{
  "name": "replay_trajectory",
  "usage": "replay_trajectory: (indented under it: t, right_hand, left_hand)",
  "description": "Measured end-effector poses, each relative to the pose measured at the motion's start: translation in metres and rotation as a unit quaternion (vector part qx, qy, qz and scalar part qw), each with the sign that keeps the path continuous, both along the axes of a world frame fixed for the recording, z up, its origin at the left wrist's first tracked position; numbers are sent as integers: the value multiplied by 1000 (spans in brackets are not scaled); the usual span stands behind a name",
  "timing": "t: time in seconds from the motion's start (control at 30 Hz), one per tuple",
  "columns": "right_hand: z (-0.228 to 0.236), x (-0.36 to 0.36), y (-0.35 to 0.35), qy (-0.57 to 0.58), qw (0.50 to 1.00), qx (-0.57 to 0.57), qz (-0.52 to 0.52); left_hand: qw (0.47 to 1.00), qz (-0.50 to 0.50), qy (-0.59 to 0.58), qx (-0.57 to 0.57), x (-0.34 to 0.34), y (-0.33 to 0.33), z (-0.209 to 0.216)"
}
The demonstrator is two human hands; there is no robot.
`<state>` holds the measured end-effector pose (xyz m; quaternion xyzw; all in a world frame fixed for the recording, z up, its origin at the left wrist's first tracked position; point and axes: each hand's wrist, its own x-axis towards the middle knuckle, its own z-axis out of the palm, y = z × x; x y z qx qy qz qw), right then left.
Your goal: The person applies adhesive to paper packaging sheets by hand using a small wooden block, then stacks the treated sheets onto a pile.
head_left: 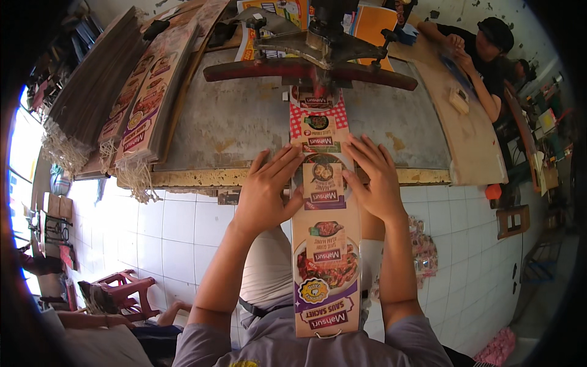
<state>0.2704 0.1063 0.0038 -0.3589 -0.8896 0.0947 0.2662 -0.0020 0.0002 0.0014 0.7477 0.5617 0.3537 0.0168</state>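
Note:
A long printed cardboard hanging strip with food pictures runs from my lap up onto the grey metal worktop. Its far end passes beneath a heavy dark press with a worn red crossbar. A small string loop shows at the near end. My left hand lies along the strip's left edge, fingers stretched forward and thumb toward the card. On the opposite edge, my right hand rests with its fingers spread flat, fingertips touching the card. Neither hand is wrapped round it.
Stacks of similar printed strips with dangling strings cover the left side. A co-worker sits at the right behind a wooden board holding a small block. Printed scraps lie on the tiles; a red stool stands left.

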Motion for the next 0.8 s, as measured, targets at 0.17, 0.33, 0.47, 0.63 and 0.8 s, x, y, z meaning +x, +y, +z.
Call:
replay_trajectory:
  t: [0.17, 0.33, 0.47, 0.63, 0.8]
  right_hand:
    - [-2, 1, 0, 2, 1000, 0, 1]
    - [-3, 1, 1, 2, 1000, 0, 2]
    - [-4, 1, 1, 2, 1000, 2, -2]
    - [-4, -1, 1, -4, 1000, 8, -8]
    - [-5, 0, 1, -4, 1000, 9, -6]
  left_hand:
    - [1000, -1, -5, 3, -1, 0, -2]
    - [1000, 3, -6, 0, 0, 0, -1]
    - [999, 1, -32, -21, 2, 0, 1]
    - [999, 2, -31, -26, 3, 0, 5]
    - [999, -1, -34, -23, 2, 1, 3]
